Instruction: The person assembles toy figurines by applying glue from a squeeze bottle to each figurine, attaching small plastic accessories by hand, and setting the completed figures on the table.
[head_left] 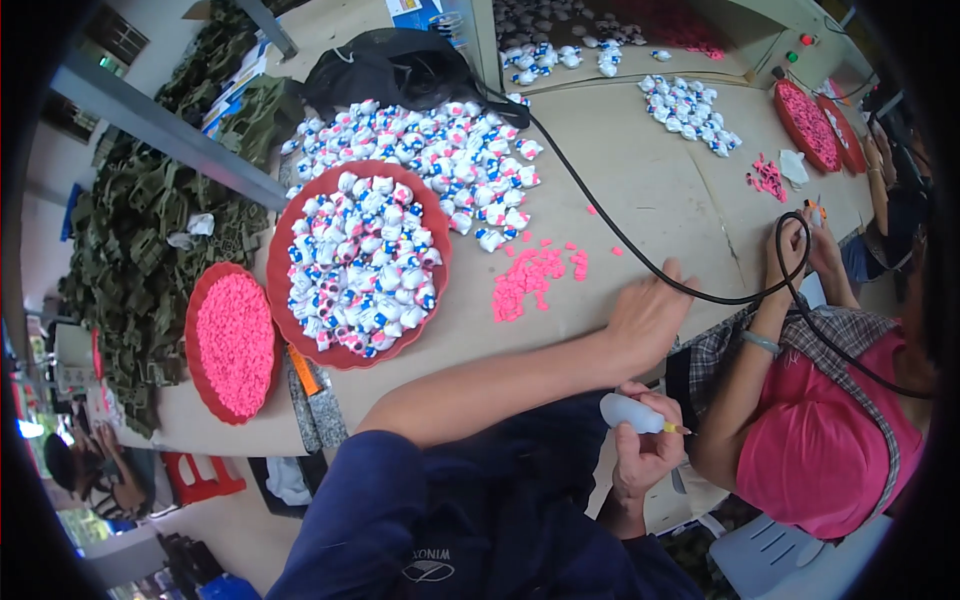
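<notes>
My left hand [648, 318] reaches across to the table's near edge, its fingers partly apart beside a black cable [625, 240]. The fingertips overlap the cable; whether they touch it I cannot tell. Below, my right hand [648, 450] is closed around a small whitish squeeze bottle [628, 412] with a yellow nozzle collar, its tip pointing right. Loose pink pieces [528, 283] lie on the table left of my left hand. Farther left, a large red scalloped bowl [440, 215] holds many small white, blue and pink figures. A smaller red bowl [193, 340] is full of tiny pink pieces.
More figures [400, 140] are heaped behind the bowl by a black bag [395, 70]. Another cluster [690, 112] lies at the far right. A co-worker in a pink top [825, 430] sits close on my right, with the cable looping by their hands. Green items [140, 240] pile up left.
</notes>
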